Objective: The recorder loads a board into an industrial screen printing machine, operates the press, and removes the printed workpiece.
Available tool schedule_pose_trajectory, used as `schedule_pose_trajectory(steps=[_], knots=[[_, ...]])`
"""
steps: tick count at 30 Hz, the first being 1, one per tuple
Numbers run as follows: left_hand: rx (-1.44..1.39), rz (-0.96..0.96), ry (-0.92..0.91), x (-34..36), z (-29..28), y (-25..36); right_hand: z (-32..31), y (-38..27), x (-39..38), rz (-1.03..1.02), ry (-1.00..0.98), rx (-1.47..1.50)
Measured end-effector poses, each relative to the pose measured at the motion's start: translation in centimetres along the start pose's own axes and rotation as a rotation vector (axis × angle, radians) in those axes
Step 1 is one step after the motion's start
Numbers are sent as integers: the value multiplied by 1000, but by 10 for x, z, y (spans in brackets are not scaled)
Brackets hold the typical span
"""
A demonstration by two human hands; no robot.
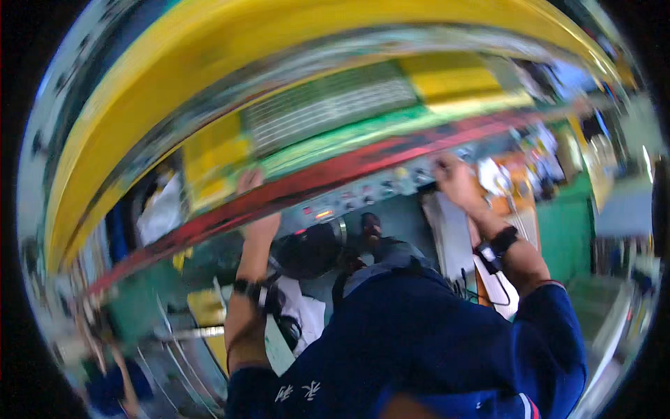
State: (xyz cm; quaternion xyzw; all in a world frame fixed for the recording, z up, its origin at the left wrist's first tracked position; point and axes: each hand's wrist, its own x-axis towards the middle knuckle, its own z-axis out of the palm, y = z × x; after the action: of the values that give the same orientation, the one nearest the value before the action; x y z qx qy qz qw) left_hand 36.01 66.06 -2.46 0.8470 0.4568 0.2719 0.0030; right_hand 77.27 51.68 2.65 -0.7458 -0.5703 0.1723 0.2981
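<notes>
The view is smeared by motion. My left hand is at a red bar with dark worn patches, at the left part of a large machine. The bar crosses in front of this hand, and blurred fingers show on its far side. My right hand is beside the lower edge of the bar, near the right end of a grey control panel with knobs and lit displays. Its fingers look bent, but blur hides whether they hold anything. Beyond the bar lies a grey slatted plate between yellow blocks.
A curved yellow machine beam spans the far side. Small items clutter an orange-brown surface at the right. White cloth or paper lies by my left forearm. Another person is at the lower left. A dark round object sits below the panel.
</notes>
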Motion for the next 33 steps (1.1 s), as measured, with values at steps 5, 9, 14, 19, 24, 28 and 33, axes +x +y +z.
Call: schedule_pose_trajectory(steps=[5,9,14,19,24,28,33], knots=[[-517,51,-71,-67,-14,92,15,39,-100,-34,-73,78],[-795,-30,-476,-114,41,155,17,89,-158,169,-192,38],[-782,19,-759,-144,89,193,8,142,-211,380,-240,36],[-670,29,-978,-150,136,227,-27,197,-264,489,-155,54],[-555,26,-1156,-149,208,294,-66,306,-357,866,50,73],[-599,63,-1273,-152,273,376,-102,378,-453,1120,456,-192],[-547,101,-1304,-143,321,487,-112,421,-543,1530,492,-20]])
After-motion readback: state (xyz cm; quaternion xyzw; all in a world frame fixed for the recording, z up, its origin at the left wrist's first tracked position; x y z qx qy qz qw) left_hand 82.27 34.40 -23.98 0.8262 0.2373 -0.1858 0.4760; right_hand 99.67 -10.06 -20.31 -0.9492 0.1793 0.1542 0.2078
